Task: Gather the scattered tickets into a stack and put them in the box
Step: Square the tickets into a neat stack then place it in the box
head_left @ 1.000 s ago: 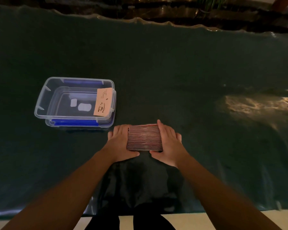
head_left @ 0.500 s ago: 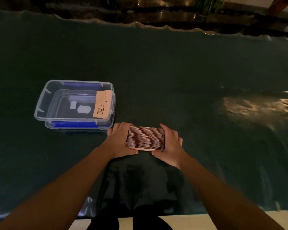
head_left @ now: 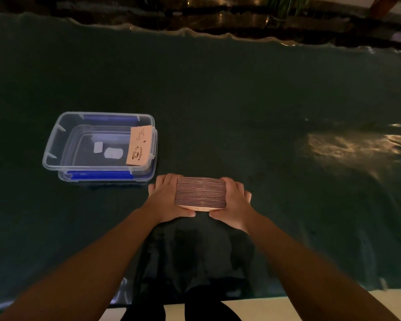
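Observation:
A thick stack of tickets (head_left: pixel 200 193) stands on edge on the dark table, its striped edges facing up. My left hand (head_left: pixel 167 198) presses its left side and my right hand (head_left: pixel 235 202) presses its right side, thumbs at the near face. A clear plastic box (head_left: pixel 56 140) with blue clips sits to the left and a little farther away. One pale ticket (head_left: pixel 139 145) with a coffee-cup print leans against the box's right inner wall.
The table is covered with a dark green cloth (head_left: pixel 241 100) under clear plastic, wavy at the far edge. A bright light reflection (head_left: pixel 347 149) lies at the right. The near table edge runs along the bottom.
The stack has tipped slightly so its near face shows at the bottom, and my right thumb has come off the top to the near side. Both hands stay in place.

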